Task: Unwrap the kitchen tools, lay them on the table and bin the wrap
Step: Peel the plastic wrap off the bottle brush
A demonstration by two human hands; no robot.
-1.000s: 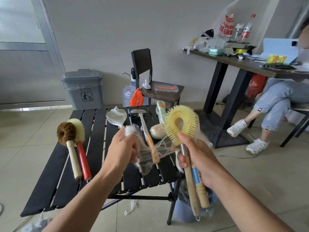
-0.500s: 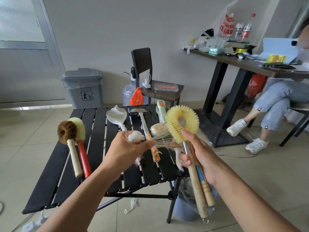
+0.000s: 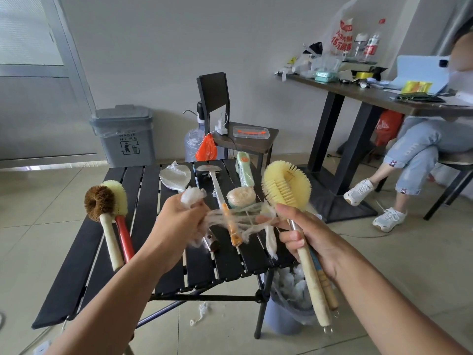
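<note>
My right hand [image 3: 305,239] grips two long-handled yellow brushes [image 3: 285,187] together by their handles, heads up, above the black slatted table's [image 3: 84,257] right edge. My left hand [image 3: 176,221] pinches a bunched wad of clear plastic wrap [image 3: 193,196]. Thin stretched strands of wrap [image 3: 239,219] still run from it to the brush necks. On the table lie a brown brush and a yellow brush with a red handle [image 3: 107,208], a still-wrapped spoon [image 3: 175,176], an orange-handled tool [image 3: 225,208], a sponge [image 3: 242,197] and a green tool [image 3: 244,169].
A blue bin [image 3: 288,319] lined with a bag of discarded wrap stands under the table's right corner. A grey waste bin [image 3: 124,135] is by the far wall. A chair, a water jug, a cluttered desk and a seated person [image 3: 419,155] are behind and to the right. Wrap scraps [image 3: 201,312] lie on the floor.
My left hand has pulled the wrap leftward off the brushes, and it has stretched from a loose sheet into thin strands. My right hand turned the brush heads slightly.
</note>
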